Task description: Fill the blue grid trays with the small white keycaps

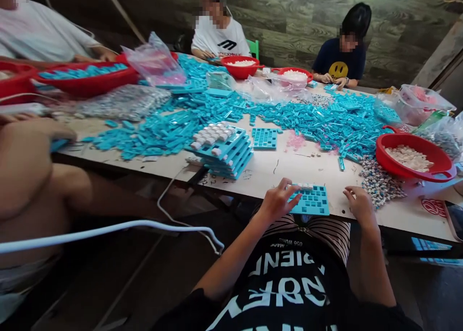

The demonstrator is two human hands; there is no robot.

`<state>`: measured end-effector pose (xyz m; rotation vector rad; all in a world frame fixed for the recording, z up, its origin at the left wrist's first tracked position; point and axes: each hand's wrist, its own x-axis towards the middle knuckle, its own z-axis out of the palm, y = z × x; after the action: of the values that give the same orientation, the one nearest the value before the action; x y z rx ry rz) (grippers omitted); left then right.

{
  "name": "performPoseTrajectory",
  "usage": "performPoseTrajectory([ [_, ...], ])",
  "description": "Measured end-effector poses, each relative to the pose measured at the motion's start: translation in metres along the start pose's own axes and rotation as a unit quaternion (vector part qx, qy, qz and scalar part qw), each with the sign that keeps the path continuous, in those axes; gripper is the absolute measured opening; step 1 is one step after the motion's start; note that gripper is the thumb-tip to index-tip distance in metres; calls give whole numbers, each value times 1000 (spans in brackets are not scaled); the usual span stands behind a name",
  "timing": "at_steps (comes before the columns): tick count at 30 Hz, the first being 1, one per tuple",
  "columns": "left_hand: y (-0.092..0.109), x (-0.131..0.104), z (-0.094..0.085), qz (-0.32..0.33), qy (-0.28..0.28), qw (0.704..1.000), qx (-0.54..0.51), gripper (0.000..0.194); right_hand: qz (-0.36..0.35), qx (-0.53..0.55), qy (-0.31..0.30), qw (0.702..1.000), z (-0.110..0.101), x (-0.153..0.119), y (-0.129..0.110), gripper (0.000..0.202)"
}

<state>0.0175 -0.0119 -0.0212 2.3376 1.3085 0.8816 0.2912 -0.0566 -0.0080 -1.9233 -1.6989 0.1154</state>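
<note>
A light-blue plate with rows of square holes [315, 203], like a small keyboard frame, lies at the table's near edge in front of me. A few white key-like caps [307, 186] sit along its far edge. My left hand [277, 201] grips the plate's left side, thumb and fingers over its top. To the right of the plate, apart from it, my right hand [360, 205] hovers over the table with fingertips pinched; whatever is between them is too small to make out. Beside that hand spreads a heap of small grey-white pieces [382, 181].
A stack of blue plates [231, 155] with white caps on top stands left of me. Loose blue pieces [307, 116] cover the table's middle. A red basket [436, 150] of white pieces sits at right. Several people work around the table. A white cable [108, 234] crosses at left.
</note>
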Motion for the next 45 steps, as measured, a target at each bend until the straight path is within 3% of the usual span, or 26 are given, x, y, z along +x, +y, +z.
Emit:
performPoseTrajectory([
  [2,9,4,-5,-49,22,994,-98,33,-35,95,-31,994,1,-1,-24,27],
  [3,14,6,-6,-73,2,985,-159,36,-57,138,-64,987,2,-1,-37,27],
  [5,24,13,-8,-101,-81,954,-272,41,-102,192,-123,968,5,-2,-62,28],
  [7,31,21,-8,-121,-151,917,-348,41,-130,199,-146,960,8,-1,-79,23],
  [12,39,37,-8,-182,-196,842,-468,42,-172,235,-110,950,13,14,-86,22],
  [14,39,41,-7,-182,-193,830,-491,43,-180,265,-87,943,14,20,-82,20],
  [16,37,45,-6,-180,-180,841,-478,41,-171,279,-62,943,17,24,-77,17],
  [19,30,47,-3,-187,-136,883,-409,31,-141,234,-57,960,22,30,-68,17],
  [23,18,45,-1,-177,-130,918,-331,32,-121,134,-135,974,30,40,-56,11],
  [27,16,43,-1,-162,-113,938,-284,29,-107,123,-199,966,34,48,-50,12],
  [35,16,43,-1,-127,-108,941,-295,30,-135,134,-196,962,31,44,-45,16],
  [41,20,43,1,-115,-107,958,-242,44,-190,9,-208,960,36,48,-50,14],
  [45,23,41,4,-121,-120,955,-241,46,-197,1,-223,955,36,53,-50,12],
])
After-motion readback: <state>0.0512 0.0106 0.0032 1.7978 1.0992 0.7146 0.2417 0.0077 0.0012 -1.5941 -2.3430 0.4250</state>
